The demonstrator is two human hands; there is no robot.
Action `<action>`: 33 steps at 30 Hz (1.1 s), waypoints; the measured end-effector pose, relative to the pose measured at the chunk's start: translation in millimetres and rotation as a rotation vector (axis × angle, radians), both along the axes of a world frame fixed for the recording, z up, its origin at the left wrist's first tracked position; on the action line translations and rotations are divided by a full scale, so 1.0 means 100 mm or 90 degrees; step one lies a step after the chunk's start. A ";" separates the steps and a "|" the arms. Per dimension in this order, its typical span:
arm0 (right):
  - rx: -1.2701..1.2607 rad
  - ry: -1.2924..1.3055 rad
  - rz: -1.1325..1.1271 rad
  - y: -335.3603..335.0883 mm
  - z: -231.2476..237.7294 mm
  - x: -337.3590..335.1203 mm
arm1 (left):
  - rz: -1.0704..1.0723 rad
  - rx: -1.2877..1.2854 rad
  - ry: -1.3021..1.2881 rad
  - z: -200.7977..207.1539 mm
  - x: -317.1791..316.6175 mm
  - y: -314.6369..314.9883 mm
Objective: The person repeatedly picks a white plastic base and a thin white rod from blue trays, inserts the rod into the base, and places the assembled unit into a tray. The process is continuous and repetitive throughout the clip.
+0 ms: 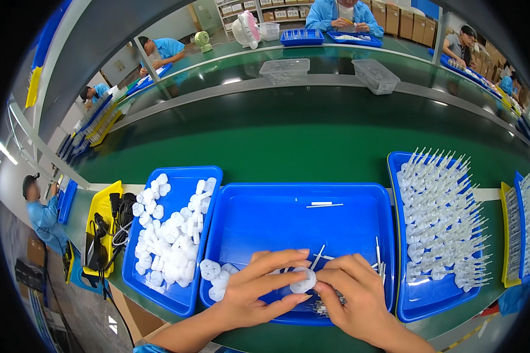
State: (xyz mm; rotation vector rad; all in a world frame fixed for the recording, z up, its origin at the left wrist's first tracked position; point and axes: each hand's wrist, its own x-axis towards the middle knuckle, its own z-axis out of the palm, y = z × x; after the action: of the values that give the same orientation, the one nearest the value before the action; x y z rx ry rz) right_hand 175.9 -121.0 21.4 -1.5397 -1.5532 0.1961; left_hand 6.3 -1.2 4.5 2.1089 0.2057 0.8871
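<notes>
White disc point(303, 281) pinched between both hands point(259, 288) point(353, 297), apparently just inside blue tray's near rim point(288, 320).

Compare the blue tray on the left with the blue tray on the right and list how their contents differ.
The left tray holds loose white round caps heaped in no order; the right tray holds white pieces with thin pins, laid in neat rows. The left tray's far end shows bare blue floor; the right tray is filled nearly edge to edge. Both are blue, rectangular, and flank the middle tray where both hands work.
</notes>
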 end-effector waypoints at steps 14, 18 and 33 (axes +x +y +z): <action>0.003 0.045 0.010 0.00 -0.02 -0.05 | -0.010 0.154 -0.045 -0.03 -0.01 0.03; 0.006 0.069 0.024 -0.01 -0.03 -0.05 | 0.006 0.196 -0.040 0.00 -0.02 0.00; -0.163 0.093 0.108 0.13 0.18 0.10 | 0.104 0.114 -0.001 0.11 -0.06 0.14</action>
State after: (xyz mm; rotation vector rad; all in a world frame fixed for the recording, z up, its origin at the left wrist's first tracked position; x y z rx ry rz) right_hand 185.7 -108.1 39.7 -1.5482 -1.5880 0.6118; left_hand 0.1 13.1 15.2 2.2823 0.3116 1.0355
